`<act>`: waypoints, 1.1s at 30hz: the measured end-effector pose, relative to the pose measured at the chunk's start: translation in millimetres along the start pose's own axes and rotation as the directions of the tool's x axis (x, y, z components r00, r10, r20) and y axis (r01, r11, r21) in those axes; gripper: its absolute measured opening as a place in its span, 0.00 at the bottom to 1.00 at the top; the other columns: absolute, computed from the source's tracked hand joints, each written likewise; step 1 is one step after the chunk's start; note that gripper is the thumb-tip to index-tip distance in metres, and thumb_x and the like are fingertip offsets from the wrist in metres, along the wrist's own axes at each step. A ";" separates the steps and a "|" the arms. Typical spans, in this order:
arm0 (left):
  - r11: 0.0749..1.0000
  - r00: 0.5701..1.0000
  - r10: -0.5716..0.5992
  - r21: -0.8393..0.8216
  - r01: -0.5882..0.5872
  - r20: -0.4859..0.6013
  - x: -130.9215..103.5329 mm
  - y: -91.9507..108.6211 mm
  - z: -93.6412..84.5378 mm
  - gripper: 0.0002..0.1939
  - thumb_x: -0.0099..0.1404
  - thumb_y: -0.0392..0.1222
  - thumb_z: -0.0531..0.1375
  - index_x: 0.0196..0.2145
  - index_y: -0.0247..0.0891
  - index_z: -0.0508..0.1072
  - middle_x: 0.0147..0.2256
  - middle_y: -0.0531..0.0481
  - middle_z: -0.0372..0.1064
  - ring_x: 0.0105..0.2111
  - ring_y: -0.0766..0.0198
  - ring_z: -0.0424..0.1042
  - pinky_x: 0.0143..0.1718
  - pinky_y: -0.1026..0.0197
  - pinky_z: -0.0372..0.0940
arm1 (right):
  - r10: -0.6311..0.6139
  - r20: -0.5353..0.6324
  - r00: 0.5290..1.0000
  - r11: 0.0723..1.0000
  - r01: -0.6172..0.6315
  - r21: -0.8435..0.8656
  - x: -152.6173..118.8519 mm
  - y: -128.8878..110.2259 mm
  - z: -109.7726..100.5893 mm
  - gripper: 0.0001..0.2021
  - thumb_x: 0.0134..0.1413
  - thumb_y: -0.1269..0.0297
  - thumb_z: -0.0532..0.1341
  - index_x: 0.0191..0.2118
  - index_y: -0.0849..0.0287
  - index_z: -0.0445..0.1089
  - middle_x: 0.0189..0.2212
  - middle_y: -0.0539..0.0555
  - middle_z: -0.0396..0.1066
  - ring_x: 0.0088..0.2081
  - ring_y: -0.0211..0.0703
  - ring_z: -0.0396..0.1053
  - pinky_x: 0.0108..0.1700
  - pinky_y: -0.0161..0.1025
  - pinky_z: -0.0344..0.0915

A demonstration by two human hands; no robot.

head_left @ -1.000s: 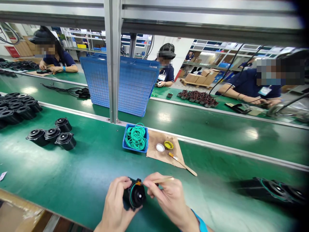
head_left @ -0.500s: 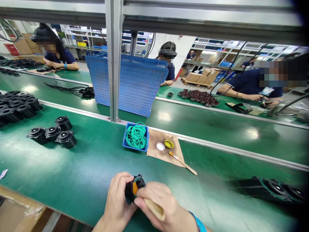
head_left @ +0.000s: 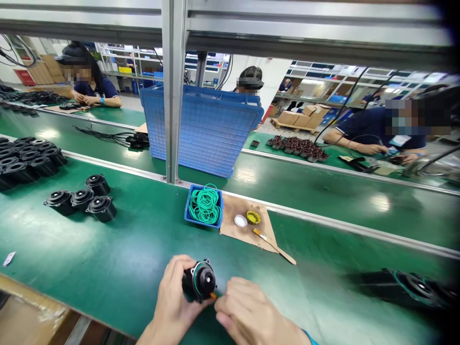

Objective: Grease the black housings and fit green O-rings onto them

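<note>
My left hand (head_left: 175,286) is wrapped round a black cylindrical motor housing (head_left: 204,279), tilted so its stepped end faces me. A green rubber ring (head_left: 195,278) sits round that end. My right hand (head_left: 247,309) is closed on a brush, whose orange bristles (head_left: 212,296) touch or nearly touch the housing's lower edge; its handle is hidden by the fingers. Beyond the hands, a small blue bin (head_left: 186,214) holds many green rings (head_left: 205,205). Beside it, a brown sheet (head_left: 230,225) carries a yellow-rimmed pot (head_left: 253,218), a white lid (head_left: 240,221) and a second brush (head_left: 278,249).
Several black housings (head_left: 102,207) stand at the left, with a larger group (head_left: 21,160) behind. Blurred ringed housings (head_left: 406,287) lie at the right. A metal post (head_left: 173,105) rises before a large blue crate (head_left: 212,129). Co-workers (head_left: 381,129) sit across the line.
My right hand has drawn the brush down and right, away from the housing's face, uncovering the green ring. My left hand still holds the housing. The view has shifted slightly.
</note>
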State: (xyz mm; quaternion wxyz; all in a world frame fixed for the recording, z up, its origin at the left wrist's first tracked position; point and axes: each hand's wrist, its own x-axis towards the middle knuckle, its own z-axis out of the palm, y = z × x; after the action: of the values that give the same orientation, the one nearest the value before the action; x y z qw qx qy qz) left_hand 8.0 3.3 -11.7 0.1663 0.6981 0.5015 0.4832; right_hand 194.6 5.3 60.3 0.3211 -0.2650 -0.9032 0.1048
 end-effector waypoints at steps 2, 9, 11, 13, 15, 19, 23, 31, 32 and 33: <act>1.000 1.000 0.010 0.008 -0.010 0.016 -1.2 -0.6 -0.5 0.25 0.47 0.36 0.71 0.41 0.41 0.67 0.39 0.47 0.72 0.37 0.56 0.77 0.35 0.57 0.74 | 0.133 -0.073 0.988 0.981 -0.121 0.153 3.6 -0.8 -6.0 0.15 0.71 0.64 0.50 0.34 0.58 0.69 0.21 0.52 0.72 0.22 0.38 0.67 0.28 0.34 0.66; 0.993 0.995 0.077 0.089 -0.082 0.056 -13.7 -7.3 4.8 0.27 0.51 0.40 0.72 0.45 0.40 0.65 0.42 0.44 0.72 0.40 0.54 0.76 0.38 0.55 0.74 | 0.457 -0.031 0.889 0.785 -0.386 0.485 14.6 5.0 9.0 0.19 0.69 0.57 0.54 0.29 0.60 0.72 0.24 0.52 0.73 0.18 0.33 0.67 0.22 0.29 0.64; 0.990 0.994 0.089 0.102 -0.095 0.058 -15.5 -7.3 6.0 0.26 0.50 0.39 0.71 0.45 0.40 0.65 0.41 0.44 0.72 0.40 0.54 0.76 0.38 0.55 0.74 | 0.471 -0.029 0.881 0.778 -0.400 0.484 14.8 10.9 15.7 0.21 0.69 0.56 0.54 0.26 0.60 0.72 0.24 0.53 0.74 0.18 0.33 0.67 0.22 0.30 0.64; 0.992 0.996 0.077 0.102 -0.081 0.039 -16.4 -6.6 6.9 0.26 0.49 0.37 0.71 0.44 0.40 0.66 0.41 0.44 0.72 0.40 0.53 0.76 0.39 0.54 0.74 | 0.476 -0.067 0.877 0.804 -0.402 0.438 14.6 17.2 18.4 0.23 0.68 0.56 0.54 0.23 0.59 0.70 0.23 0.53 0.74 0.17 0.33 0.66 0.22 0.30 0.64; 0.993 0.998 0.064 0.094 -0.066 0.030 -16.7 -5.9 7.4 0.27 0.48 0.36 0.70 0.44 0.40 0.66 0.41 0.44 0.72 0.40 0.52 0.76 0.39 0.53 0.74 | 0.466 -0.122 0.876 0.843 -0.398 0.362 14.8 22.1 17.5 0.24 0.69 0.57 0.54 0.21 0.59 0.69 0.22 0.52 0.73 0.17 0.33 0.66 0.23 0.31 0.65; 0.993 0.996 0.065 0.098 -0.070 0.054 -17.0 -7.3 7.1 0.28 0.46 0.34 0.71 0.45 0.41 0.66 0.42 0.44 0.73 0.40 0.52 0.76 0.39 0.53 0.74 | 0.421 -0.202 0.884 0.898 -0.374 0.231 17.3 24.0 12.2 0.25 0.70 0.57 0.52 0.19 0.57 0.66 0.19 0.51 0.71 0.18 0.34 0.67 0.25 0.32 0.65; 0.991 0.994 0.081 0.101 -0.088 0.074 -16.1 -9.3 5.0 0.29 0.48 0.36 0.72 0.45 0.40 0.65 0.42 0.44 0.72 0.40 0.54 0.76 0.39 0.54 0.74 | 0.335 -0.201 0.921 0.935 -0.298 0.192 21.1 13.8 11.0 0.24 0.71 0.60 0.50 0.22 0.58 0.68 0.20 0.51 0.72 0.20 0.35 0.69 0.25 0.31 0.65; 0.998 0.999 0.015 -0.057 -0.014 0.033 -4.1 -6.1 0.8 0.25 0.47 0.27 0.65 0.43 0.42 0.65 0.39 0.48 0.71 0.38 0.58 0.76 0.37 0.58 0.72 | -0.039 -0.058 0.998 0.998 0.042 0.055 12.8 -2.0 18.9 0.20 0.73 0.63 0.45 0.31 0.60 0.68 0.21 0.51 0.69 0.22 0.39 0.64 0.28 0.35 0.63; 0.997 0.999 -0.024 -0.077 0.027 0.033 -2.9 -6.8 0.2 0.26 0.45 0.27 0.66 0.42 0.42 0.66 0.39 0.49 0.71 0.38 0.57 0.76 0.36 0.59 0.72 | -0.087 -0.028 0.996 0.996 0.087 0.012 11.1 -0.9 17.8 0.21 0.73 0.64 0.44 0.30 0.60 0.68 0.20 0.51 0.67 0.21 0.39 0.63 0.27 0.36 0.61; 0.992 0.997 -0.072 -0.097 0.075 0.041 -2.1 -7.8 -0.9 0.27 0.44 0.27 0.67 0.41 0.41 0.67 0.39 0.49 0.71 0.38 0.57 0.76 0.37 0.58 0.72 | -0.118 -0.002 0.993 0.993 0.118 -0.024 9.5 0.7 15.6 0.22 0.73 0.65 0.43 0.29 0.60 0.67 0.19 0.51 0.66 0.21 0.39 0.61 0.26 0.37 0.60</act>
State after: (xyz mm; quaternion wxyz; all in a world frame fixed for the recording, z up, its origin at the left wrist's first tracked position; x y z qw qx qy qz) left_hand 3.0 4.8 -17.9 0.2276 0.6792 0.4993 0.4875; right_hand 178.8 10.8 53.0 0.3252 -0.2150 -0.9179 0.0742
